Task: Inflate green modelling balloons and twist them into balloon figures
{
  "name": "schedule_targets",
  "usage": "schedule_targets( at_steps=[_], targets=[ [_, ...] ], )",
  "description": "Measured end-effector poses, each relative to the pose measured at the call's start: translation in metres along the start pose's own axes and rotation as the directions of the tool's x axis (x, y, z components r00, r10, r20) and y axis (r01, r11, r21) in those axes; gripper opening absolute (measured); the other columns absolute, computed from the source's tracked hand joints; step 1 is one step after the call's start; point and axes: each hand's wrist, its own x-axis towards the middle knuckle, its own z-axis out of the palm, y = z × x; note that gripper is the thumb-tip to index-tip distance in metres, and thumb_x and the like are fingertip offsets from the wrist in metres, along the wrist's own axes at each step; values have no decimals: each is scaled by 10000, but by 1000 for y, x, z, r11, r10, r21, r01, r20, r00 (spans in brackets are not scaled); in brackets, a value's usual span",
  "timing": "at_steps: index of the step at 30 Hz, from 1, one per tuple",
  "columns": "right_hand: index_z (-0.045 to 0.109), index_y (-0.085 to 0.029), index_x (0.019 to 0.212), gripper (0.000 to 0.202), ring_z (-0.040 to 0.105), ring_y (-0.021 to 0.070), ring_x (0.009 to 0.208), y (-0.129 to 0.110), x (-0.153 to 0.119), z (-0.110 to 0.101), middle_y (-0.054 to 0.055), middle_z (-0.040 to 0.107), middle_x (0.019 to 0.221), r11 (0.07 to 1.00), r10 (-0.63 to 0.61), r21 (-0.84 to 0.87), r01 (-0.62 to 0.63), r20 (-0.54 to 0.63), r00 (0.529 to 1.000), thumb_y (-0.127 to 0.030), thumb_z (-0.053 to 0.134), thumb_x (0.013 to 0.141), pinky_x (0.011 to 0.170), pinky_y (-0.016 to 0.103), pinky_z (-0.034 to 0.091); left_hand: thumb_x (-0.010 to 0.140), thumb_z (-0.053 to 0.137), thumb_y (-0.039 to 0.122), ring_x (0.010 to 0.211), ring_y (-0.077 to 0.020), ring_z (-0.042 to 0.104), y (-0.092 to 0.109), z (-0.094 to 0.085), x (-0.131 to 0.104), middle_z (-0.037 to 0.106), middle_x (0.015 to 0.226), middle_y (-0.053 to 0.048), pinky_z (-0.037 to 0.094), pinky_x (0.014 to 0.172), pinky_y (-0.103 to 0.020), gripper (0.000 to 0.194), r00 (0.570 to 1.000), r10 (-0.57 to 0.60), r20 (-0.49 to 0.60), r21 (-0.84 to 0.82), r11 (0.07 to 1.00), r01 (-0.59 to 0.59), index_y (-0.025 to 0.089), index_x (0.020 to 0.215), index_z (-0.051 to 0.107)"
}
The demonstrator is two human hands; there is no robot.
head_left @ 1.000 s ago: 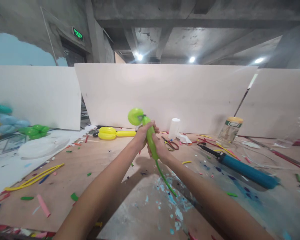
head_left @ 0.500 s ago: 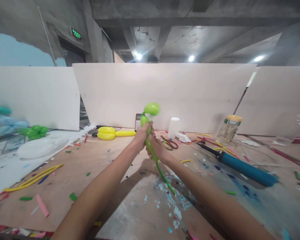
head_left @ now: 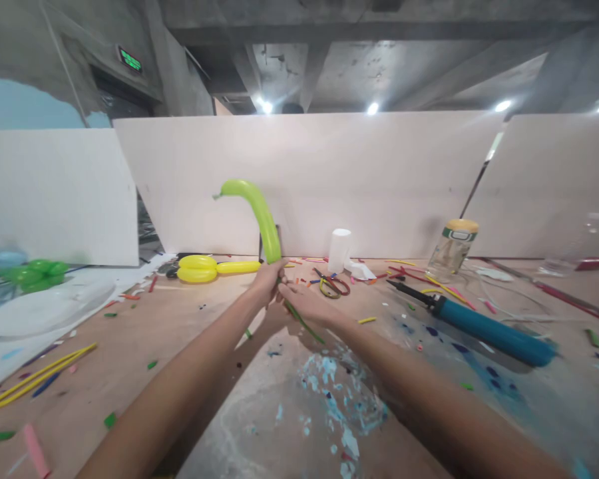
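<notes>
A long lime-green balloon [head_left: 259, 213] rises from my hands and curves over to the left, its knotted tip pointing left. Wrapped round the lower end of its inflated part is my left hand [head_left: 269, 279]. My right hand [head_left: 299, 301] is closed close beside it, lower and to the right. From under the right hand the thin uninflated tail of the balloon trails down to the right. Where the two parts meet is hidden by my fingers. Behind the left hand lies a yellow twisted balloon [head_left: 198, 269] on the table.
A blue hand pump [head_left: 494, 331] lies at the right. Scissors [head_left: 333, 286], a white cylinder [head_left: 339, 251] and a clear jar with a yellow lid [head_left: 453, 251] are at the back. White boards [head_left: 309, 173] stand along the rear. Balloon scraps litter the table [head_left: 190, 359].
The green balloon's inflated part, bunched and bent between my hands before, now stands out long and curved to the left. Both hands have moved slightly left and down; the view has shifted right.
</notes>
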Motion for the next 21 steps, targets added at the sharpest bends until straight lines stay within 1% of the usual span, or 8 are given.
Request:
schedule_targets(
  at_steps=[2,4,5,7,10,12,15,21],
  targets=[
    [641,-188,737,209,526,147,566,8,-2,-39,9,614,602,990,-22,-137,18,-26,999,-390,692,716,547,243,355,602,724,326,424,-96,397,6,-17,13,404,464,69,391,505,-243,293,1000,21,-11,93,995,-20,197,637,464],
    [678,-207,928,241,581,168,661,19,-8,-96,36,680,746,829,-135,-556,50,-113,984,-385,632,772,596,250,383,559,766,307,561,-134,505,11,-36,23,541,600,24,402,581,-251,306,998,57,-16,218,975,-53,186,731,544],
    [686,-207,922,234,602,176,694,27,-12,-128,49,695,789,720,-124,-693,-42,-188,974,-383,582,809,605,253,393,593,745,370,669,-168,555,12,-44,25,607,728,-5,411,630,-262,340,989,144,17,451,882,-136,189,824,572],
    [692,-196,928,241,629,187,777,43,-24,-194,73,711,880,561,-78,-786,-261,-364,928,-341,517,848,664,260,419,669,655,496,811,-244,592,7,-59,23,644,885,-51,416,701,-310,417,983,152,100,788,591,-171,193,943,570],
    [692,-118,979,300,635,242,774,70,-41,-279,160,706,893,461,-16,-769,-443,-507,862,-321,514,848,666,319,425,813,441,530,809,-293,609,-11,-69,7,655,875,-93,412,689,-347,396,982,-61,177,961,224,-160,190,985,548],
    [672,-99,1066,341,637,249,726,85,-47,-316,159,709,849,418,36,-760,-498,-534,845,-307,561,820,648,329,426,843,384,518,825,-302,609,-22,-72,-3,662,908,-107,406,692,-355,383,966,-122,228,971,97,-217,202,978,553],
    [644,-184,1164,418,640,215,693,102,-42,-338,100,714,839,399,113,-788,-470,-466,877,-344,635,778,647,303,429,858,367,500,893,-294,601,-30,-75,-8,664,989,-103,406,744,-355,358,938,-140,316,948,73,-309,223,930,582],
    [733,-222,1003,304,611,183,667,101,-19,-331,134,701,849,355,218,-869,-344,-281,935,-419,564,844,628,323,395,803,454,459,842,-261,597,-28,-75,-4,679,900,-60,413,738,-328,265,948,-133,290,944,203,-260,253,831,619]
  ],
)
